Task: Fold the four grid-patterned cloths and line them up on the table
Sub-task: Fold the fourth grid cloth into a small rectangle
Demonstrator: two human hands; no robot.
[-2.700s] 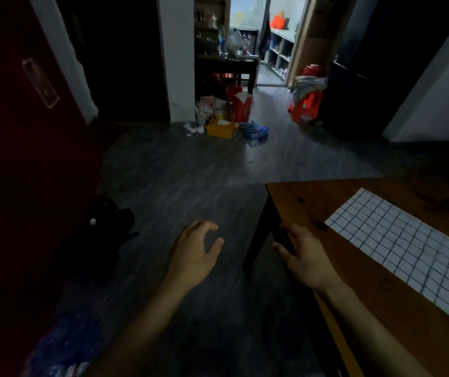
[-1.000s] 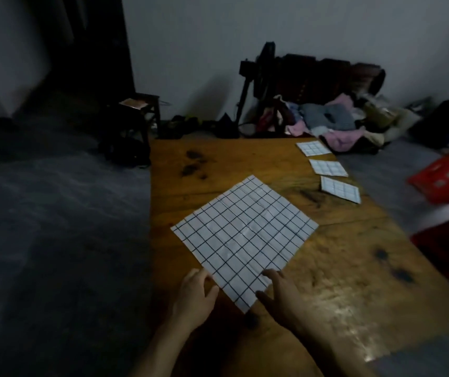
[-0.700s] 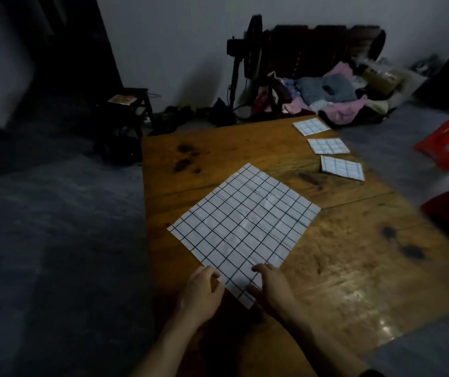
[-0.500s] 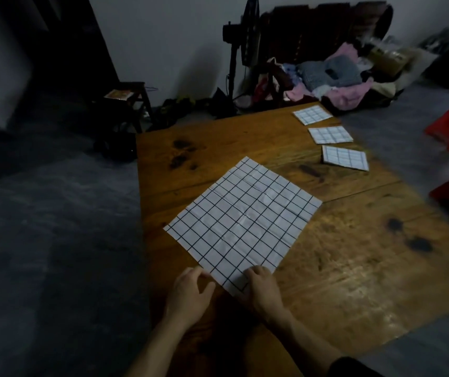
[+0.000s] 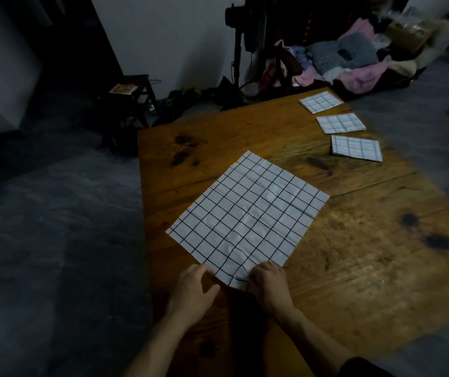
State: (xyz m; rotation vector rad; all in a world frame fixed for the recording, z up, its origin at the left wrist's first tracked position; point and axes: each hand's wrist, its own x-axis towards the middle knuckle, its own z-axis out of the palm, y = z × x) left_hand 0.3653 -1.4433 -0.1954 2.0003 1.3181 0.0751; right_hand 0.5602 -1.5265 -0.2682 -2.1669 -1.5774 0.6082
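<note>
A white cloth with a black grid [image 5: 248, 216] lies spread flat, turned like a diamond, on the wooden table [image 5: 367, 268]. Its near corner is puckered between my two hands. My right hand [image 5: 268, 285] pinches that corner with curled fingers. My left hand [image 5: 193, 289] touches the cloth's near left edge, thumb spread out; I cannot see whether it grips the cloth. Three folded grid cloths lie in a row at the far right of the table: the farthest folded cloth [image 5: 320, 102], the middle folded cloth [image 5: 340, 123] and the nearest folded cloth [image 5: 356, 148].
The table's left edge runs close to the spread cloth, with grey floor [image 5: 54, 240] beyond it. A small dark stool [image 5: 131, 96], a standing fan [image 5: 241, 36] and a pile of clothes [image 5: 354, 58] stand past the far end.
The view swung from the room's floor to the table. Both hands came in onto the spread cloth's near corner, and the corner now wrinkles under the right fingers.
</note>
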